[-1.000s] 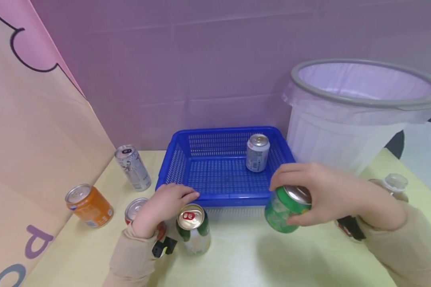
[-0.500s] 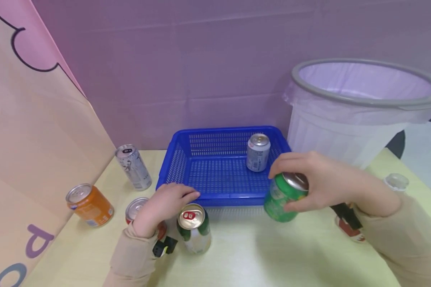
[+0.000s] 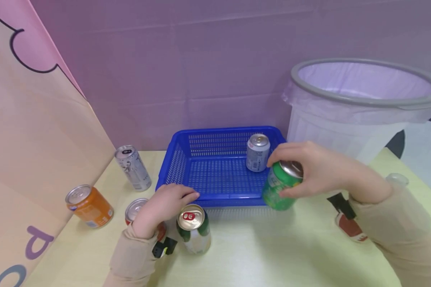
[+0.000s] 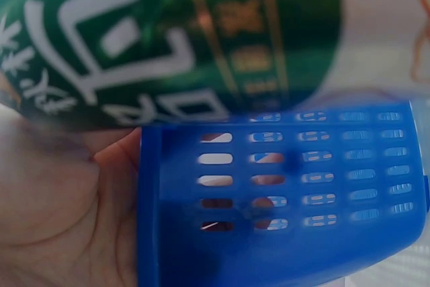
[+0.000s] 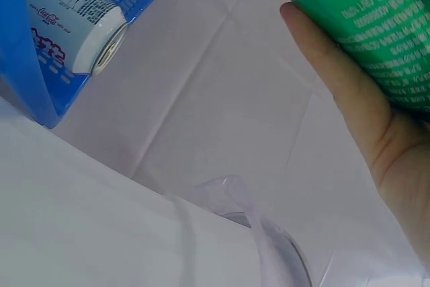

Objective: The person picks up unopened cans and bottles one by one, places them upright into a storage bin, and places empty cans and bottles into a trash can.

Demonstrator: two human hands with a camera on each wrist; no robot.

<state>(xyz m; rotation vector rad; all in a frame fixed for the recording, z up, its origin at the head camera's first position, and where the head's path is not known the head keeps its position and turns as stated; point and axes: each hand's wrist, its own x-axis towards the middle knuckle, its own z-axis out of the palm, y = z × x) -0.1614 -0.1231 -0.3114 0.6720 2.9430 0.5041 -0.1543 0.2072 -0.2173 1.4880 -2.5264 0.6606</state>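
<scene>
My right hand grips a green soda can by its upper part, just above the front right corner of a blue plastic basket. In the right wrist view, a finger lies along the green can. My left hand holds the basket's front left rim; through the slots of the blue wall, fingers show on the far side. Beside this hand stands a green and white can with a red tab. A white can stands upright inside the basket.
An orange can, a patterned silver can and a partly hidden red can stand on the left. A lined white bin rises at the right. A red-brown object and a clear bottle top lie near my right sleeve.
My right hand has raised the green can and moved it slightly left and away from me, toward the basket. The left hand has kept its place on the rim.
</scene>
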